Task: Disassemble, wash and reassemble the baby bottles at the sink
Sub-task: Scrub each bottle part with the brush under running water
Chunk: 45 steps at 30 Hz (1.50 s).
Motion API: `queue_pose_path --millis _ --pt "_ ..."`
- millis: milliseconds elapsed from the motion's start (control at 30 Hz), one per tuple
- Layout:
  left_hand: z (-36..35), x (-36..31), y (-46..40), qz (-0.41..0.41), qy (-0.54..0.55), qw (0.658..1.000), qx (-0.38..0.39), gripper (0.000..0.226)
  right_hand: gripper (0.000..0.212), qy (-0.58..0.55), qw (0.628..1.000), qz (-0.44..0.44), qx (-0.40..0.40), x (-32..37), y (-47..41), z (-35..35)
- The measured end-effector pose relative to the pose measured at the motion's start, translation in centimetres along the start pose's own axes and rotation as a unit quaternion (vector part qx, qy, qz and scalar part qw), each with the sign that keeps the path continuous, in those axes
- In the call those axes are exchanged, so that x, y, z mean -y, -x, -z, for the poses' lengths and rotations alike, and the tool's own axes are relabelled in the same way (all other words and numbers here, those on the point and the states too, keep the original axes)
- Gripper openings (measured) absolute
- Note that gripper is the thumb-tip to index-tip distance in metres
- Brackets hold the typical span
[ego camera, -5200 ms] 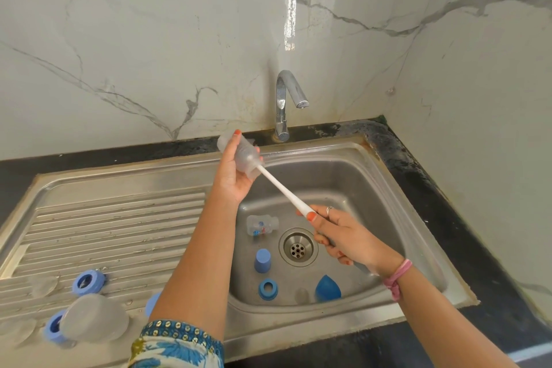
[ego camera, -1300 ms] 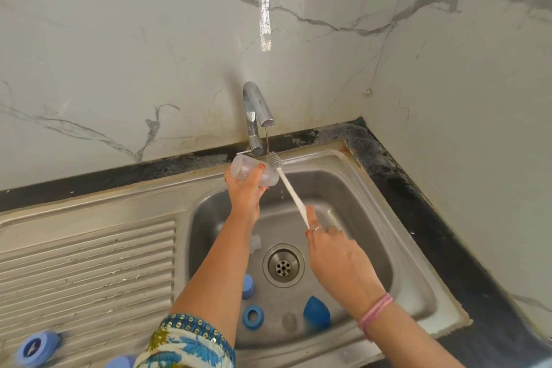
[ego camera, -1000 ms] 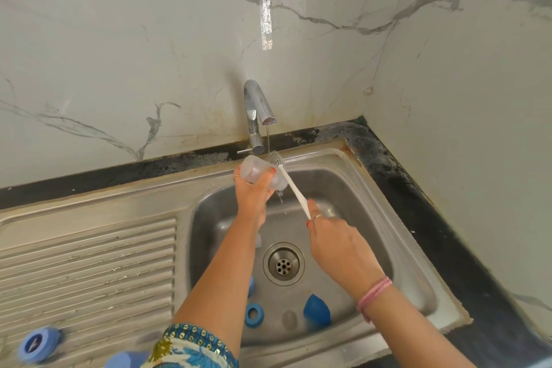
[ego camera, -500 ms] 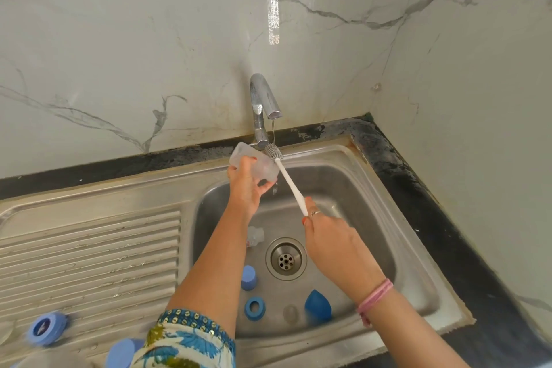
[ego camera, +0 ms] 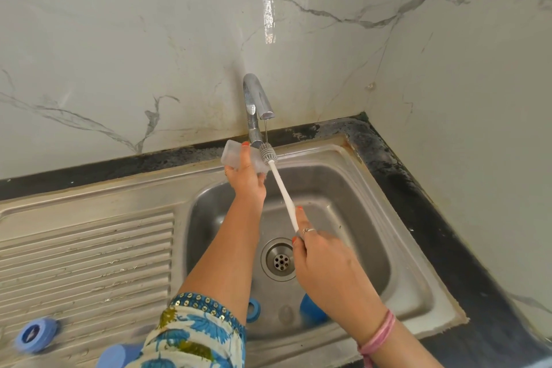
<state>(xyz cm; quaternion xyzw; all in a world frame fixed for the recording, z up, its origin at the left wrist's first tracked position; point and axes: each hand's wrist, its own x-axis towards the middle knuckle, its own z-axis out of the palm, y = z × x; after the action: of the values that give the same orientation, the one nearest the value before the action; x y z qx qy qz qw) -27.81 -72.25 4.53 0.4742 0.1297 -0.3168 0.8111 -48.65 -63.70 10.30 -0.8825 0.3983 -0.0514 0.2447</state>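
Observation:
My left hand (ego camera: 246,178) grips a clear baby bottle (ego camera: 231,157) held sideways just under the tap (ego camera: 257,101). My right hand (ego camera: 325,266) holds the white handle of a bottle brush (ego camera: 282,191). The brush's grey bristle head (ego camera: 266,152) is out of the bottle, at its mouth, under a thin stream of water. A blue ring (ego camera: 254,309) and a blue cap (ego camera: 310,309) lie in the sink basin (ego camera: 358,218), partly hidden by my arms.
A blue ring (ego camera: 35,334) and another blue part (ego camera: 118,355) sit on the ribbed drainboard (ego camera: 86,263) at lower left. The drain (ego camera: 279,261) is in the basin's middle. Marble walls close in behind and to the right, with a black counter edge (ego camera: 403,173).
The brush has come out of the bottle since five seconds ago, and both hands have moved up under the running tap. Over the last second they have barely shifted.

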Motion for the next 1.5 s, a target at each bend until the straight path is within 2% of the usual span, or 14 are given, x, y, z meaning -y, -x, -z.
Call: queue_pose_path --millis 167,300,467,567,667,767,867,1000,1133,1267,1400,1500 --pt "0.2 -0.2 0.4 0.011 -0.001 0.999 0.034 0.047 0.046 -0.015 1.0 -0.024 -0.005 -0.8 -2.0 0.5" --pt "-0.6 0.1 1.1 -0.009 -0.027 0.992 0.123 0.023 0.039 -0.067 0.996 -0.042 0.038 -1.2 -3.6 0.8" --pt "-1.4 -0.9 1.5 -0.005 0.018 0.995 0.099 0.007 0.044 -0.057 0.998 -0.02 0.021 -1.2 -1.7 0.0" --pt "-1.3 -1.1 2.0 0.016 0.007 0.997 0.079 0.021 0.045 -0.089 0.995 -0.032 0.013 -1.4 -1.9 0.4" --pt "-0.8 -1.2 1.6 0.015 -0.013 0.995 0.094 0.044 0.044 -0.139 0.989 -0.05 0.012 -1.6 -2.4 1.5" --pt "-0.4 -1.1 1.2 0.009 -0.023 0.995 0.099 0.041 0.045 -0.16 0.985 -0.054 0.02 -1.6 -2.4 2.5" --pt "-0.2 -1.0 1.1 -0.015 -0.03 0.994 0.102 0.04 0.042 -0.13 0.99 -0.054 0.008 -1.6 -1.7 2.7" --pt "-0.4 -0.7 0.5 -0.028 0.01 0.996 0.084 0.046 0.047 -0.076 0.997 -0.016 -0.013 -0.7 -0.1 2.0" --pt "-0.8 -0.2 0.6 -0.004 -0.003 0.996 0.092 0.039 0.044 -0.095 0.995 -0.027 -0.004 -0.9 -1.2 2.4" --pt "-1.4 -0.1 0.9 -0.02 0.0 0.995 0.098 0.036 0.045 -0.104 0.994 -0.018 -0.005 -0.9 -2.0 3.2" --pt "-1.2 -0.1 0.4 -0.063 -0.005 0.994 0.084 0.06 0.044 -0.053 0.999 0.0 -0.007 -0.5 -0.6 2.8" --pt "-0.9 0.3 0.2 -0.071 0.004 0.995 0.075 0.058 0.047 -0.029 0.999 0.013 -0.005 -0.4 -0.4 2.4"
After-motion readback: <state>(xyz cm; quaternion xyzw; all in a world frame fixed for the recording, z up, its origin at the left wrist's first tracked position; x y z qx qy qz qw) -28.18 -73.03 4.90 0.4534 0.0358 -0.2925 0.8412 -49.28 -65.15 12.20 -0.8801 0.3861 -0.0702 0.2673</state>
